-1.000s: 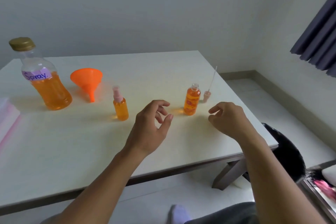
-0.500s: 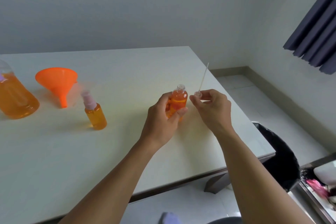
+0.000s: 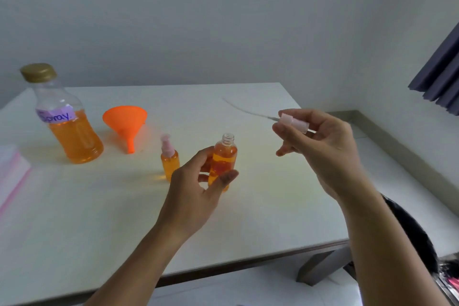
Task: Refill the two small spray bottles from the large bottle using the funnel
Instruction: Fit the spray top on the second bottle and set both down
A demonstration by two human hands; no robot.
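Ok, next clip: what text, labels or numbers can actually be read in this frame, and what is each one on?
"Spray." handwritten in dark ink on the purple paper label of the large clear plastic bottle with the gold cap.
The open small clear bottle of orange liquid, held in the left hand, has a reddish patch on it that may be a label: too blurred to read.
Nothing else carries readable text.

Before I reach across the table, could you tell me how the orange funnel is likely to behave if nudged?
The orange funnel looks like thin plastic, so probably light and easily shoved. It lies tipped on its round rim on the table, spout toward us, so it would likely roll in an arc.
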